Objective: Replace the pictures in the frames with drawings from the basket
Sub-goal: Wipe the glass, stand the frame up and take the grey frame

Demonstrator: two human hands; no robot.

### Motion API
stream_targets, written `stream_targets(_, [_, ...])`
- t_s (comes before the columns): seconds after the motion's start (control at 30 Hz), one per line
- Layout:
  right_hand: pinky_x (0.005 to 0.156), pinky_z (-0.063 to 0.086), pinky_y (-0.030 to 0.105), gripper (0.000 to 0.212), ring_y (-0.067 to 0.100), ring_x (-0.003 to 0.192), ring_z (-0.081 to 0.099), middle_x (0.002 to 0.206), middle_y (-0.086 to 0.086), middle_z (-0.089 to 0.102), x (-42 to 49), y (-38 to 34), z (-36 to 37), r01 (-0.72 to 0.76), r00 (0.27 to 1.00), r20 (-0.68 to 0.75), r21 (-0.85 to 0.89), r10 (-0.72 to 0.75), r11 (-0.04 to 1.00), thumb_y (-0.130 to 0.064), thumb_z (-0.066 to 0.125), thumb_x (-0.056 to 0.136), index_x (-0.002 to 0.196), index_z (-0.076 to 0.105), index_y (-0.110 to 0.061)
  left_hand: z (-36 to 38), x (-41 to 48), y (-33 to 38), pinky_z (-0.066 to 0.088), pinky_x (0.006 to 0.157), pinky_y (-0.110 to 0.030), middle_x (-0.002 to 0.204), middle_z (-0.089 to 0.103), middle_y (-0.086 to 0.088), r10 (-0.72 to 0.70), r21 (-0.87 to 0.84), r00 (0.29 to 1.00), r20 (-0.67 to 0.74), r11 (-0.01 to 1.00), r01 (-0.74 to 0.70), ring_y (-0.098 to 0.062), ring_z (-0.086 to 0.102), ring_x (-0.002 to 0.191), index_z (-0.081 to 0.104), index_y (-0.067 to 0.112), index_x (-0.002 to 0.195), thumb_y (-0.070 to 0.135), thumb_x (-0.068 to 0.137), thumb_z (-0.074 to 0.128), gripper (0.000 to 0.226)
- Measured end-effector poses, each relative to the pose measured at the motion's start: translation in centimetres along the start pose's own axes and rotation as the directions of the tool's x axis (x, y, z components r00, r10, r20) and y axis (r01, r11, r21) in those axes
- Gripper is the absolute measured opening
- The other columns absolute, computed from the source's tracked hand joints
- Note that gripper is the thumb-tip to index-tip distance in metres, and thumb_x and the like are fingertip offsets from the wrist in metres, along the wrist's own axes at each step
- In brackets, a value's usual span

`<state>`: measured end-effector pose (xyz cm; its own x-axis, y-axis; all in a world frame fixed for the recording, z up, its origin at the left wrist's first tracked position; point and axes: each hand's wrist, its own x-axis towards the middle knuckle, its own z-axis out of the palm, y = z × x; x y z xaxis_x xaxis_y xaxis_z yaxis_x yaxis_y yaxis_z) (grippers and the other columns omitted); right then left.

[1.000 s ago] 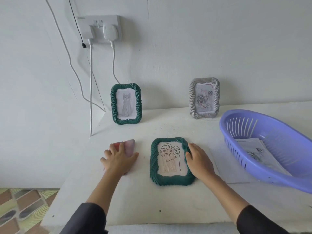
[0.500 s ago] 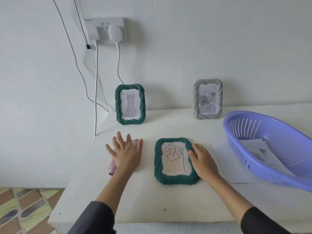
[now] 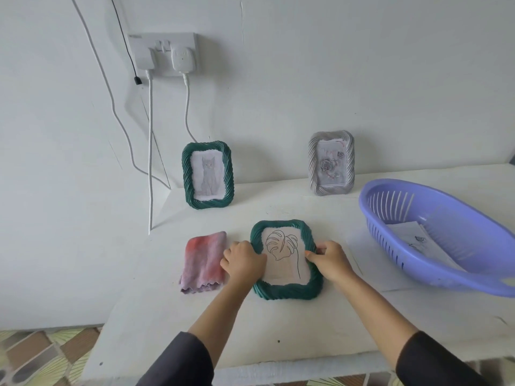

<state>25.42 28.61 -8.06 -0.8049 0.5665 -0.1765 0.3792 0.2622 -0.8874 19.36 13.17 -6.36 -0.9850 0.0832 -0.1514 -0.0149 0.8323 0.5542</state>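
While the flat green frame (image 3: 287,291) lies face-up near the middle of the table (image 3: 278,330), both grips are on it. The left grip (image 3: 242,260) has its fingers curled over the left rim, and the right grip (image 3: 330,263) pinches the right rim. A leaf drawing (image 3: 281,249) sits in the frame. A pink-purple cloth (image 3: 203,260) lies just left, beside the left grip. Upright at the wall: green cat frame (image 3: 207,175) back left, grey rose frame (image 3: 331,162) back right. The purple basket (image 3: 395,246) is at right, apart from the flat frame, with paper sheets (image 3: 412,235) inside.
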Motion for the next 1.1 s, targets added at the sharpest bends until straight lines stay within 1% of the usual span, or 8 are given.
stream_targets(0.1, [0.069, 0.049, 0.034, 0.030, 0.024, 0.075, 0.058, 0.086, 0.012, 0.061, 0.9, -1.5, -0.9, -0.108, 0.991, 0.112, 0.389, 0.069, 0.915, -0.001, 0.063, 0.083, 0.110, 0.050, -0.005, -1.1, 0.8, 0.5, 0.053, 0.089, -0.040, 0.108, 0.067, -0.007, 0.026, -0.403, 1.000, -0.001, 0.915, -0.024, -0.027, 0.063, 0.098, 0.064, 0.009, 0.114, 0.012, 0.080, 0.064, 0.034])
stream_targets(0.17, [0.057, 0.045, 0.028, 0.023, 0.020, 0.065, 0.056, 0.076, 0.010, 0.060, 2.1, -3.3, -1.9, -0.105, 0.987, 0.156, 0.429, 0.041, 0.897, 0.002, 0.063, 0.082, 0.099, 0.051, -0.009, -2.2, 1.8, 1.3, 0.057, 0.079, -0.037, 0.111, 0.067, -0.011, 0.046, -0.610, 0.999, 0.025, 0.792, -0.021, -0.026, 0.065, 0.092, 0.061, 0.002, 0.118, 0.001, 0.079, 0.065, 0.039])
stream_targets(0.27, [0.055, 0.043, 0.026, 0.016, 0.018, 0.061, 0.054, 0.068, 0.007, 0.057, 4.4, -6.9, -2.9, -0.056, 0.974, 0.224, 0.405, -0.040, 0.912, 0.004, 0.059, 0.081, 0.080, 0.053, -0.010, -4.0, 4.6, 3.1, 0.054, 0.064, -0.029, 0.107, 0.063, -0.015, 0.045, -0.759, 0.997, 0.058, 0.651, 0.015, -0.026, 0.062, 0.081, 0.053, -0.002, 0.116, -0.011, 0.077, 0.064, 0.042])
stream_targets(0.33, [0.056, 0.041, 0.025, 0.020, 0.016, 0.059, 0.051, 0.064, 0.005, 0.052, 6.4, -9.2, -3.2, -0.025, 0.961, 0.263, 0.384, -0.084, 0.923, 0.006, 0.055, 0.081, 0.071, 0.052, -0.011, -4.9, 6.8, 4.4, 0.053, 0.063, -0.031, 0.105, 0.060, -0.019, 0.044, -0.791, 0.997, 0.062, 0.611, 0.022, -0.028, 0.059, 0.080, 0.049, 0.000, 0.112, -0.014, 0.076, 0.061, 0.041])
stream_targets(0.47, [0.055, 0.037, 0.025, 0.029, 0.015, 0.058, 0.046, 0.060, 0.003, 0.045, 11.0, -12.1, -3.0, 0.011, 0.949, 0.293, 0.334, -0.115, 0.943, 0.007, 0.048, 0.080, 0.061, 0.045, -0.013, -5.5, 11.2, 6.8, 0.055, 0.082, -0.045, 0.110, 0.057, -0.021, 0.052, -0.806, 0.997, 0.050, 0.591, 0.010, -0.033, 0.058, 0.093, 0.044, 0.001, 0.116, -0.015, 0.077, 0.059, 0.045])
stream_targets(0.63, [0.053, 0.030, 0.026, 0.029, 0.014, 0.055, 0.038, 0.058, 0.002, 0.038, 16.6, -12.9, -1.5, -0.025, 0.959, 0.271, 0.358, -0.078, 0.933, 0.006, 0.045, 0.079, 0.058, 0.040, -0.015, -4.5, 15.8, 8.7, 0.053, 0.074, -0.036, 0.109, 0.052, -0.016, 0.070, -0.804, 0.997, 0.045, 0.595, -0.005, -0.031, 0.055, 0.096, 0.039, 0.004, 0.119, -0.017, 0.079, 0.054, 0.048])
stream_targets(0.83, [0.053, 0.028, 0.027, 0.027, 0.015, 0.055, 0.038, 0.057, 0.002, 0.040, 21.5, -11.9, 0.9, -0.041, 0.982, 0.186, 0.401, -0.038, 0.915, 0.003, 0.047, 0.074, 0.055, 0.042, -0.015, -2.7, 20.5, 9.2, 0.054, 0.084, -0.038, 0.120, 0.055, -0.020, 0.034, -0.772, 0.998, 0.048, 0.635, 0.016, -0.032, 0.057, 0.103, 0.037, 0.013, 0.107, -0.016, 0.081, 0.053, 0.043])
stream_targets(1.1, [0.053, 0.030, 0.026, 0.030, 0.015, 0.055, 0.039, 0.058, 0.003, 0.040, 23.9, -11.3, 1.9, 0.018, 0.988, 0.126, 0.497, -0.093, 0.867, 0.009, 0.045, 0.077, 0.056, 0.040, -0.012, -1.7, 22.8, 9.4, 0.051, 0.083, -0.034, 0.112, 0.053, -0.015, 0.080, -0.771, 0.996, 0.028, 0.636, -0.029, -0.028, 0.055, 0.100, 0.035, 0.014, 0.107, -0.016, 0.085, 0.048, 0.040])
